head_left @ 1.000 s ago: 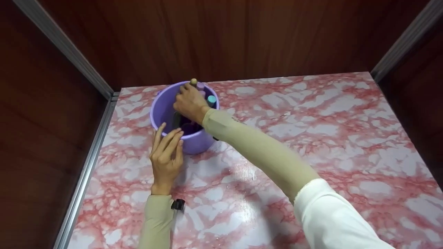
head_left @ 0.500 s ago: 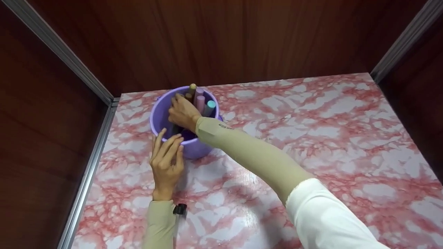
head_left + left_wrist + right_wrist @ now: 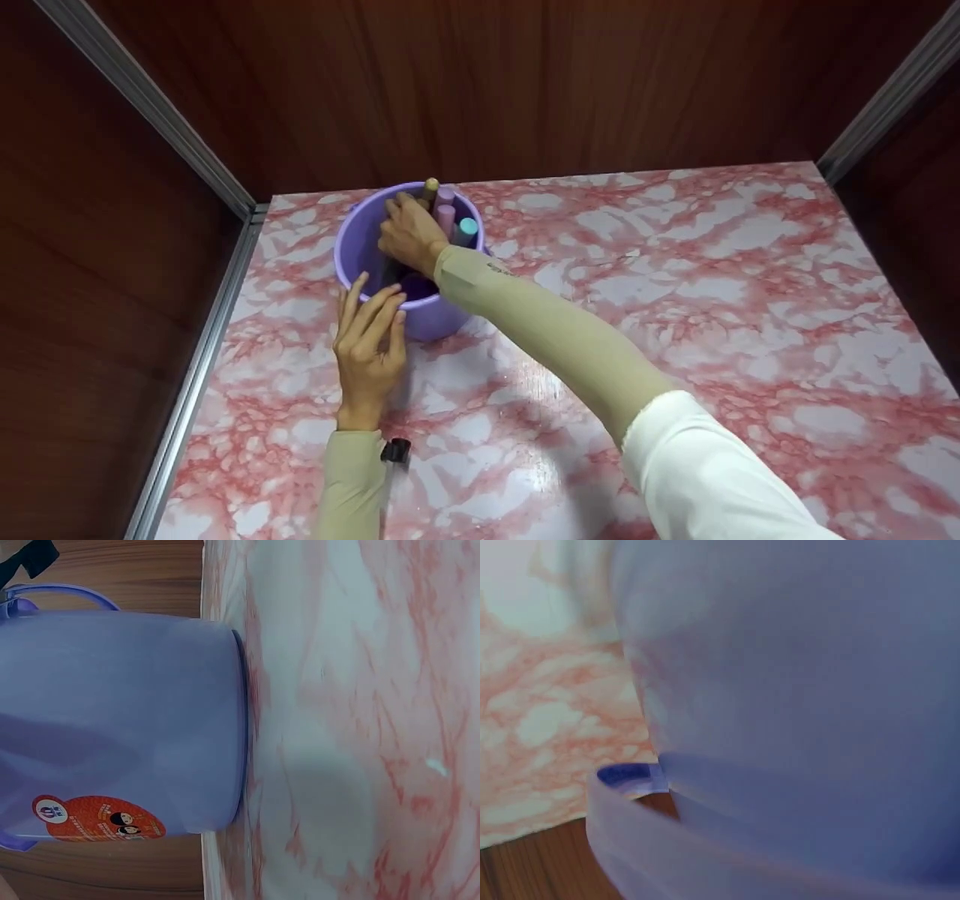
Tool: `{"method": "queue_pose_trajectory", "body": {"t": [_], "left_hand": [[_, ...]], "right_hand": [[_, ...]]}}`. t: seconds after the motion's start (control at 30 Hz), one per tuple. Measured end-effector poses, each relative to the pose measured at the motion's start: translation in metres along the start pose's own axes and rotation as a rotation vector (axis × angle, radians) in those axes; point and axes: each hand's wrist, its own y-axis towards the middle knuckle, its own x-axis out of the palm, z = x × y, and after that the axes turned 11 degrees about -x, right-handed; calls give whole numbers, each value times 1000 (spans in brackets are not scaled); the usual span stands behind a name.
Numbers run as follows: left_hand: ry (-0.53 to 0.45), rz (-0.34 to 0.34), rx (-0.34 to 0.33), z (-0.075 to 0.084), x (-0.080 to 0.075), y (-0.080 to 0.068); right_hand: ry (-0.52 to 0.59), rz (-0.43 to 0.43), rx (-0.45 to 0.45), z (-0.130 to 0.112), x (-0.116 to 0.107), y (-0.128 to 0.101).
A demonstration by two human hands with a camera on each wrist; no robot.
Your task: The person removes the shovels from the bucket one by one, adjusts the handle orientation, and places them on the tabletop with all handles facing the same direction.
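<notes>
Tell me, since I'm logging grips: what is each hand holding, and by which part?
The left hand touches the purple bucket at its near rim with straight fingers. The right hand reaches among the sticks inside; its grip cannot be told.

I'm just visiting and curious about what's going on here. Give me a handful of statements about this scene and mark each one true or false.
1. The purple bucket stands upright on the marble-patterned table. True.
2. The right hand rests flat on the table, away from the bucket. False: it reaches down into the bucket among the sticks.
3. The left hand touches the bucket's near rim with its fingertips. True.
4. The bucket sits at the table's near right corner. False: it sits at the far left, close to the wooden back wall.
5. Several rod-like sticks lean in the bucket, one with a teal end. True.
6. The bucket's side is plain. False: the left wrist view shows a red sticker on it.
</notes>
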Motion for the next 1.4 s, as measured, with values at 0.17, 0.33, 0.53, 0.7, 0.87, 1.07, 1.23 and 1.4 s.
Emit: {"method": "queue_pose_trajectory", "body": {"t": [0.17,0.33,0.53,0.7,0.87,1.07,1.23,1.4], "left_hand": [[-1,11,8,1,-1,3],[-11,27,28,2,1,3],[10,26,13,0,-2,0],[22,30,7,0,-7,-2],[14,13,28,-1,-1,2],[11,-15,42,-1,9,9],[20,-10,36,-1,8,8],[24,2,24,-3,1,5]], "right_hand": [[-65,8,9,1,-6,-2],[-73,19,32,4,-11,-7],[-32,57,37,11,-23,-11],[45,119,42,20,-35,-16],[134,178,80,39,-37,-31],[217,215,132,64,-29,-57],[315,294,159,77,-26,-75],[442,402,213,89,-23,-94]]}}
